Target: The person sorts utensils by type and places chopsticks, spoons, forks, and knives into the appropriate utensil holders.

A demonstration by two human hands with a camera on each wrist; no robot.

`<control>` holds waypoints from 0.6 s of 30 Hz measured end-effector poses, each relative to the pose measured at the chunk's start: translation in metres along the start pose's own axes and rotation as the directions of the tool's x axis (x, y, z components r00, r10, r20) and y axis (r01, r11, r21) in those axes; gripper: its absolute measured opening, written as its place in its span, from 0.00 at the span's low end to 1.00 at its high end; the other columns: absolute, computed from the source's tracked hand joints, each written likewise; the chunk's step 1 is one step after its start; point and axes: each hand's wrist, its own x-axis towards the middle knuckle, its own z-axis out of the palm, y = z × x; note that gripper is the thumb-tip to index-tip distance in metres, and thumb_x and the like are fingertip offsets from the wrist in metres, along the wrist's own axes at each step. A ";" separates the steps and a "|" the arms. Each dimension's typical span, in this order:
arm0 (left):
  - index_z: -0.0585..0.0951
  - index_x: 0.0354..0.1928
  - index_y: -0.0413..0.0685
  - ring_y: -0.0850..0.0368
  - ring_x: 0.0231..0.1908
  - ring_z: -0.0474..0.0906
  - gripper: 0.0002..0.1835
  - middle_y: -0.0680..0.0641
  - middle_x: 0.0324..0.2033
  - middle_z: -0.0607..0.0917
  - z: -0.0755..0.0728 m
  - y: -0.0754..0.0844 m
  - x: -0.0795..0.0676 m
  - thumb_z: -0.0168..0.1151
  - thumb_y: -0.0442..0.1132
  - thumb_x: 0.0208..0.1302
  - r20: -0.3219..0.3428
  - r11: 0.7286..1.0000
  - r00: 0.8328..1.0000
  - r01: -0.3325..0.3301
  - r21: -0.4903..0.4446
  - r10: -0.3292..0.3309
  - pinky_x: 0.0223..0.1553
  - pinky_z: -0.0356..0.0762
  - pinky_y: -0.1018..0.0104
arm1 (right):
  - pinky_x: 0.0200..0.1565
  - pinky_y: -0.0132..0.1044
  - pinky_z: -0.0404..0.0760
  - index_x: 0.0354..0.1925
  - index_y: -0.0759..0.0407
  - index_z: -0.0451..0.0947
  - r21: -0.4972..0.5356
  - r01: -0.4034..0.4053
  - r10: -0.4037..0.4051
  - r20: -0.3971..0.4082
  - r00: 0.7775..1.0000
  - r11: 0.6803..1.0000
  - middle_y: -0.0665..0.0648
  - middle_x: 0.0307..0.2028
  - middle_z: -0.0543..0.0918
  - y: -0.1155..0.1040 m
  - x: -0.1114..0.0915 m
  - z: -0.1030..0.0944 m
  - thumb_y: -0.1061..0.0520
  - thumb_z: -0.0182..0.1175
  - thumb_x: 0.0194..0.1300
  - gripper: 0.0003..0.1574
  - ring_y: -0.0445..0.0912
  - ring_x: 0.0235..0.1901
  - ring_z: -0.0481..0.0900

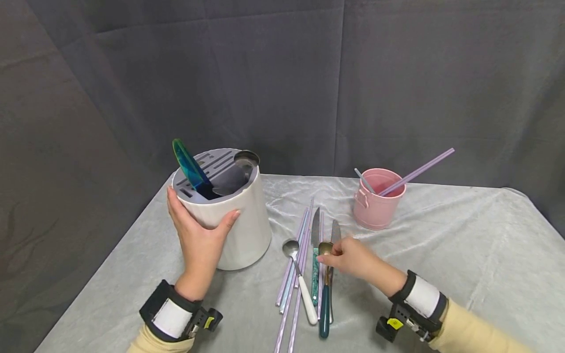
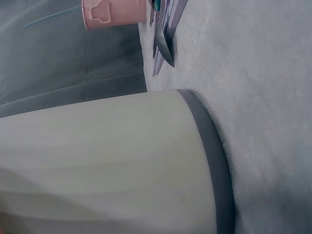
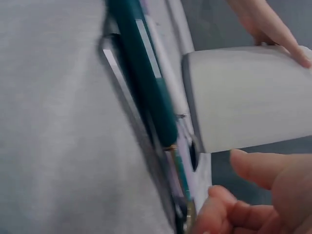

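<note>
My left hand (image 1: 198, 240) grips the side of a white cylindrical utensil holder (image 1: 244, 230), thumb on its front and fingers round its left. In its slotted grey top stand a translucent blue-green utensil (image 1: 190, 164) and a metal ladle (image 1: 247, 158). The fingertips of my right hand (image 1: 353, 257) are at the bronze bowl of a teal-handled spoon (image 1: 325, 304); in the right wrist view the thumb stands apart from the fingers. Beside that spoon lie a knife with a green patterned handle (image 1: 315, 279), another knife (image 1: 336, 230) and a white-handled spoon (image 1: 307, 300).
Several lilac chopsticks (image 1: 287, 279) lie among the cutlery on the pale grey cloth (image 1: 476, 245). At the back right, a small pink bucket (image 1: 375, 213) holds lilac chopsticks (image 1: 419, 170) and a thin grey-blue stick (image 1: 364, 180). A dark grey curtain (image 1: 282, 88) hangs behind the table.
</note>
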 end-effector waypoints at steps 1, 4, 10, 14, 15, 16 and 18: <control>0.45 0.73 0.35 0.48 0.71 0.46 0.70 0.37 0.73 0.50 0.000 0.000 0.000 0.66 0.74 0.42 -0.001 1.000 1.000 0.002 0.004 -0.002 0.70 0.44 0.50 | 0.19 0.30 0.55 0.10 0.54 0.65 -0.025 -0.001 0.001 0.005 1.000 1.000 0.41 0.10 0.60 0.002 -0.002 0.002 0.51 0.67 0.61 0.30 0.37 0.14 0.57; 0.44 0.74 0.36 0.48 0.72 0.45 0.70 0.37 0.73 0.50 0.000 0.001 0.000 0.66 0.75 0.42 0.008 1.000 1.000 0.018 0.013 -0.018 0.70 0.43 0.50 | 0.18 0.29 0.53 0.09 0.50 0.59 -0.065 0.012 -0.010 0.025 1.000 0.998 0.41 0.10 0.57 0.006 -0.006 0.008 0.50 0.69 0.59 0.33 0.36 0.13 0.54; 0.44 0.74 0.36 0.50 0.72 0.45 0.68 0.38 0.73 0.49 0.000 -0.001 -0.001 0.71 0.68 0.45 0.024 1.000 1.000 0.017 0.007 -0.017 0.70 0.43 0.48 | 0.16 0.29 0.55 0.10 0.51 0.61 -0.107 -0.029 0.034 0.041 0.999 0.994 0.42 0.10 0.59 0.009 -0.010 0.018 0.49 0.70 0.57 0.31 0.37 0.12 0.56; 0.44 0.74 0.37 0.50 0.72 0.45 0.68 0.38 0.73 0.49 0.000 -0.001 -0.001 0.71 0.68 0.45 0.023 1.000 1.000 0.017 0.010 -0.017 0.70 0.43 0.48 | 0.17 0.30 0.56 0.09 0.54 0.66 -0.108 -0.044 0.047 0.029 0.998 0.993 0.43 0.10 0.60 0.011 -0.010 0.019 0.53 0.69 0.58 0.29 0.37 0.13 0.57; 0.44 0.74 0.37 0.50 0.72 0.45 0.68 0.38 0.73 0.49 0.000 -0.001 -0.001 0.70 0.70 0.45 0.022 1.000 1.000 0.017 0.013 -0.017 0.70 0.43 0.49 | 0.17 0.30 0.57 0.09 0.55 0.67 -0.103 -0.045 0.048 0.027 0.998 0.994 0.43 0.10 0.60 0.012 -0.010 0.019 0.54 0.69 0.58 0.28 0.37 0.13 0.58; 0.44 0.74 0.36 0.50 0.72 0.45 0.69 0.38 0.73 0.49 0.000 -0.001 -0.001 0.69 0.71 0.44 0.020 1.000 1.000 0.017 0.012 -0.017 0.70 0.43 0.49 | 0.17 0.30 0.57 0.09 0.56 0.68 -0.101 -0.039 0.041 0.026 0.999 0.994 0.43 0.11 0.60 0.012 -0.010 0.019 0.55 0.68 0.58 0.27 0.37 0.14 0.58; 0.43 0.74 0.36 0.49 0.72 0.44 0.70 0.38 0.73 0.49 -0.001 0.000 0.000 0.68 0.73 0.43 0.020 1.000 1.000 0.019 0.020 -0.019 0.70 0.43 0.49 | 0.17 0.30 0.57 0.09 0.57 0.70 -0.094 -0.038 0.040 0.024 0.999 0.995 0.42 0.10 0.61 0.013 -0.010 0.018 0.58 0.67 0.58 0.26 0.37 0.14 0.58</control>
